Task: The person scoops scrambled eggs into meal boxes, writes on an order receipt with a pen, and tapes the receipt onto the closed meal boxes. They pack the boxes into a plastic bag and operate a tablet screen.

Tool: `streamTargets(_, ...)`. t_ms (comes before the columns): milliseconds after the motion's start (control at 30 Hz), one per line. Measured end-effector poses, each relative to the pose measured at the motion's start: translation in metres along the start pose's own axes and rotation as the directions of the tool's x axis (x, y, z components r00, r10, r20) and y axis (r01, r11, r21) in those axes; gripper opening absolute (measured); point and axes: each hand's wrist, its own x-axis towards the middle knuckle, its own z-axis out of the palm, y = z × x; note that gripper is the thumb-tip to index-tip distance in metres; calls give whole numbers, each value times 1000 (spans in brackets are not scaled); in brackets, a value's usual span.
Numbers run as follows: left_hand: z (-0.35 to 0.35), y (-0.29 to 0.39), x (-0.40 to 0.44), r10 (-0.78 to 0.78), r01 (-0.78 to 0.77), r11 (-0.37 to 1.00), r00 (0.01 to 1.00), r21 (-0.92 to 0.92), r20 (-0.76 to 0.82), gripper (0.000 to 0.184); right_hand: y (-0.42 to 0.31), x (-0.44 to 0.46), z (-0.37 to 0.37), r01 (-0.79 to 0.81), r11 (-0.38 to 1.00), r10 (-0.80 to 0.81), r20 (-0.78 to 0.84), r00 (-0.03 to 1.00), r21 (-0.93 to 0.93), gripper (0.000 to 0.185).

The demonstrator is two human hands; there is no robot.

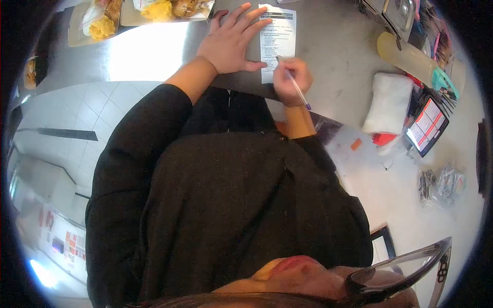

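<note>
A long printed paper slip (pixel 278 38) lies on the grey metal counter (pixel 336 43). My left hand (pixel 228 43) rests flat on the counter with its fingers spread, the fingertips and thumb reaching the slip's left edge. At the slip's lower right edge, my right hand (pixel 292 80) is closed around a clear pen (pixel 298 90) with a purple end. The pen tip touches or hovers just over the paper; which one cannot be told.
Food boxes (pixel 115 23) with yellow and brown food stand at the upper left. To the right are a white packet (pixel 389 102), a tablet with a lit screen (pixel 427 124), a teal-handled tool (pixel 444 82) and clear plastic bags (pixel 446 184).
</note>
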Motion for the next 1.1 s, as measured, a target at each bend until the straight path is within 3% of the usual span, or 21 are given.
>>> streamTargets(233,2,0,-1,0,0,998,1000,57,-6,93,0,-2,2,-61,996,64,40,997,-67,15)
streamTargets(333,-2,2,-1,-15,15,1000,1000,14,14,93,4,-2,1,18,996,-10,89,996,-85,19)
streamTargets(433,3,-1,-1,2,-1,1000,1000,15,-12,93,6,-4,4,-25,991,19,-42,999,-128,18)
streamTargets(533,6,-2,-1,10,-9,1000,1000,27,-22,93,3,-3,-5,-163,986,165,-86,983,30,18)
streamTargets(633,-1,-1,2,-8,8,1000,1000,7,9,94,4,-7,-7,-129,978,136,-27,990,165,17)
streamTargets(733,-1,2,0,-9,9,1000,1000,4,23,94,-6,-10,-7,-94,985,72,149,986,148,16)
streamTargets(1033,5,-3,-2,39,-37,997,999,63,-36,96,-7,-4,-6,-23,998,6,274,962,61,15)
streamTargets(1100,7,-3,-1,38,-35,998,998,56,-43,96,-3,-10,-7,-78,995,61,225,972,65,15)
